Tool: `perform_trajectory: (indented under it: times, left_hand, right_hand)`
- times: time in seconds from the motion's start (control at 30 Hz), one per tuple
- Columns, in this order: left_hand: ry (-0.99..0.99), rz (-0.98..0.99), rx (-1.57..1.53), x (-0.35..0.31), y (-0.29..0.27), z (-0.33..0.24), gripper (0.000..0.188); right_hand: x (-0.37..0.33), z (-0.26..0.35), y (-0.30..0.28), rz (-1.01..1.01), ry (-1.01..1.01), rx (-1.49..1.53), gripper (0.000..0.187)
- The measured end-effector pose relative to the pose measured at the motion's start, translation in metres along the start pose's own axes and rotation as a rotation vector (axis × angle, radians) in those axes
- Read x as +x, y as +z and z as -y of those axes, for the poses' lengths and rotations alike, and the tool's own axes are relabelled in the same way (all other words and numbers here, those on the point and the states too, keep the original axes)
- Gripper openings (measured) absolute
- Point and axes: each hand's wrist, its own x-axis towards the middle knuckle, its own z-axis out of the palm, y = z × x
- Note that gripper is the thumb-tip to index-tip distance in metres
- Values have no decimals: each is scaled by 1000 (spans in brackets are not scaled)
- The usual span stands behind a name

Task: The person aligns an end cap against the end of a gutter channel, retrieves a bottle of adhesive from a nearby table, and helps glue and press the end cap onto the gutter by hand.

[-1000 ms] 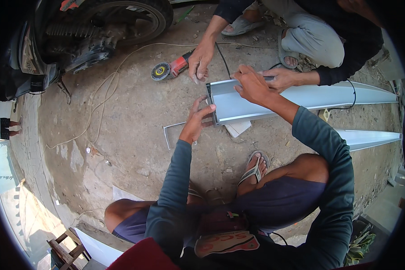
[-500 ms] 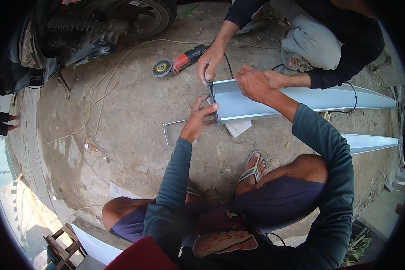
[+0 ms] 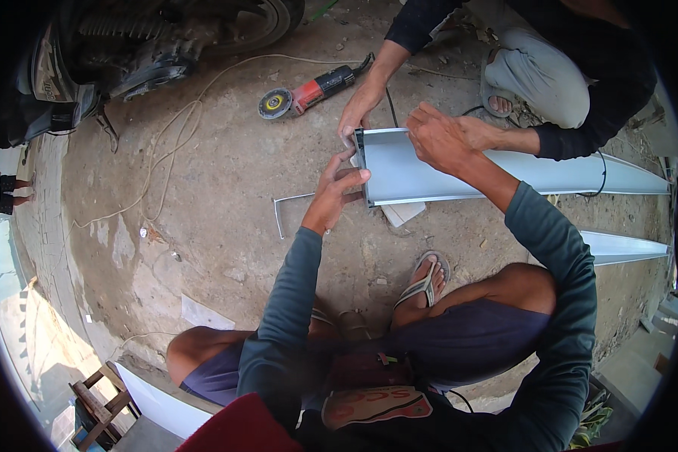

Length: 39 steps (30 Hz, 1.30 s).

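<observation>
A long, pale silver metal channel (image 3: 459, 169) with raised side edges lies across the ground, its near end capped by a dark end piece (image 3: 361, 169). My left hand (image 3: 331, 188) grips that capped end, thumb over the rim and fingers behind it. Over the channel's far edge, my right hand (image 3: 438, 139) is closed; whatever its fingers hold is hidden. A co-worker's hand (image 3: 363, 105) touches the far corner of the same end. The co-worker's other hand (image 3: 478, 134) is right beside my right hand, partly covered by it.
An angle grinder (image 3: 309, 92) with a yellow-centred disc lies beyond the channel. A thin bent metal strip (image 3: 280, 215) is left of my left hand. A second channel (image 3: 625, 247) lies at right. A motorcycle (image 3: 151, 60) stands at upper left, and a pale cord (image 3: 173, 143) crosses the ground.
The channel's capped end sits slightly higher and further right in view, and its inner face shows more. Both my hands have shifted slightly with it, keeping their grip.
</observation>
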Motion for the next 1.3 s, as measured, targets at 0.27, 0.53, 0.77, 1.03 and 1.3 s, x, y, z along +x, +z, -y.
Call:
perform_trajectory:
  times: [0.27, 0.53, 0.77, 1.03, 1.3]
  left_hand:
    - [16, 27, 16, -3, -3, 0, 90]
    - [19, 3, -71, -4, -10, 10, 86]
    - [0, 6, 33, -15, -12, -10, 88]
    - [31, -83, 61, -40, -50, -30, 81]
    - [104, -194, -69, -35, -65, -23, 79]
  right_hand:
    - [-5, 6, -3, -33, -43, -29, 22]
    - [-9, 29, -1, -305, -168, -25, 24]
    - [25, 26, 36, 320, 60, 352, 24]
    - [37, 29, 78, 509, -73, 361, 21]
    - [41, 28, 79, 573, -59, 433, 24]
